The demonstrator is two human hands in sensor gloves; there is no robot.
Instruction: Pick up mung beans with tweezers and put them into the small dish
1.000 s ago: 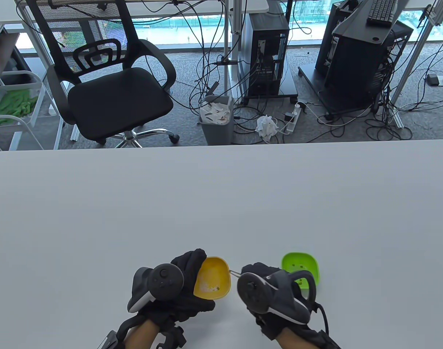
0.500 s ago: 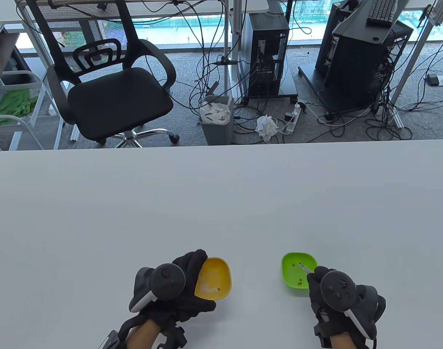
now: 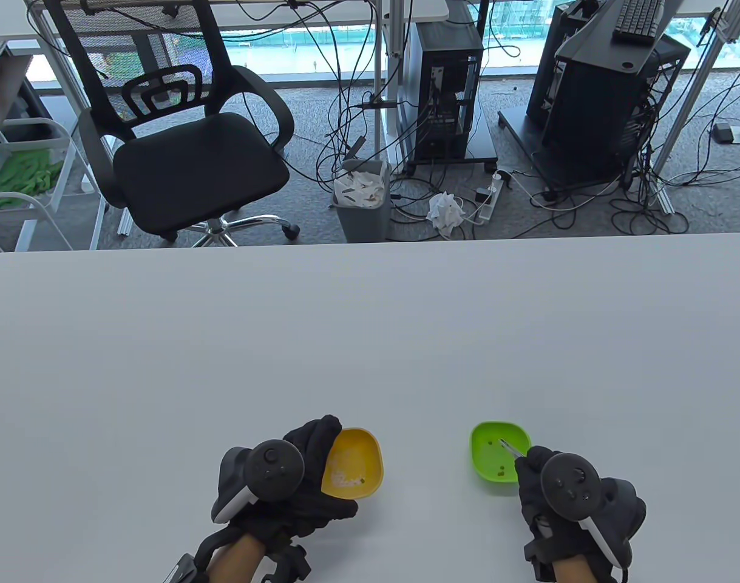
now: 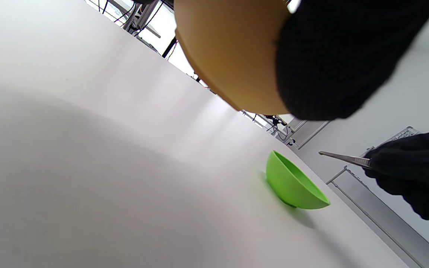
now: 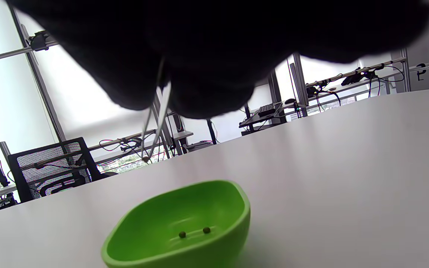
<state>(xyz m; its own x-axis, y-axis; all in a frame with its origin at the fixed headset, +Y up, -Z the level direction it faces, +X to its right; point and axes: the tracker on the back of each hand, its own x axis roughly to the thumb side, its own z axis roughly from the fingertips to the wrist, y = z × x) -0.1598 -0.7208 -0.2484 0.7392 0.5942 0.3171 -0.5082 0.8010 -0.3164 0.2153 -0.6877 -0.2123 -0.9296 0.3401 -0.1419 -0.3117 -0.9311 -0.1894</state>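
Right wrist view: thin metal tweezers [image 5: 155, 123] pinched by right hand [image 3: 573, 495] fingers [image 5: 207, 93], tips over small green plastic dish [image 5: 179, 227] to drop a mung bean [image 5: 146, 159]; yellow plastic bowl [image 3: 353, 463] tilted in left hand [image 3: 285, 480] for access.

Each hand, left hand [image 3: 309, 480] and right hand [image 3: 543, 486], wears a black knit glove, grey round-faced tracker, bare wrist below.

Left bowl [image 3: 353, 463] off table [image 3: 370, 340]; right dish [image 3: 499, 450] holds beans [image 5: 182, 234], apparently two.
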